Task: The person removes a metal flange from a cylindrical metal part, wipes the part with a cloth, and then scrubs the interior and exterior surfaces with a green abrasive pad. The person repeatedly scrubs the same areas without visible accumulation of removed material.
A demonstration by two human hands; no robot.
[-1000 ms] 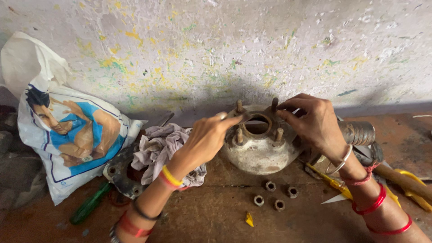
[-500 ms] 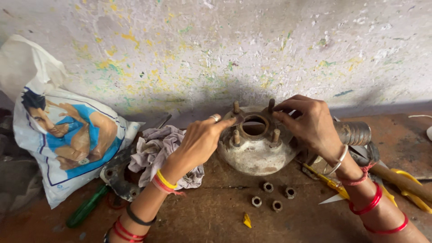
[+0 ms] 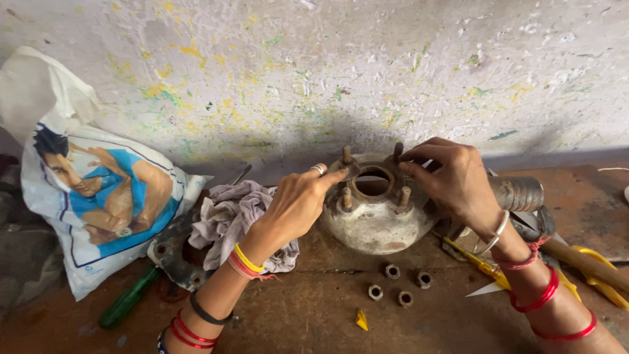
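A worn, round metal wheel hub (image 3: 373,219) with several upright studs stands on the rusty brown bench (image 3: 308,321) against the wall. My left hand (image 3: 298,200) rests its fingertips on the hub's left rim near a stud. My right hand (image 3: 452,177) pinches the top of the far right stud (image 3: 397,151) with thumb and fingers. Several loose nuts (image 3: 398,286) lie on the bench just in front of the hub.
A crumpled grey rag (image 3: 229,219) lies left of the hub, over a dark metal part (image 3: 171,254). A printed plastic bag (image 3: 98,196) leans at far left, a green-handled tool (image 3: 128,298) below it. Yellow-handled tools (image 3: 590,275) and a dark ribbed cylinder (image 3: 517,193) sit right. A small yellow scrap (image 3: 361,320) lies in front.
My left hand has slid a little along the hub's left rim. My right hand stays pinched on the far stud. The view has shifted slightly.
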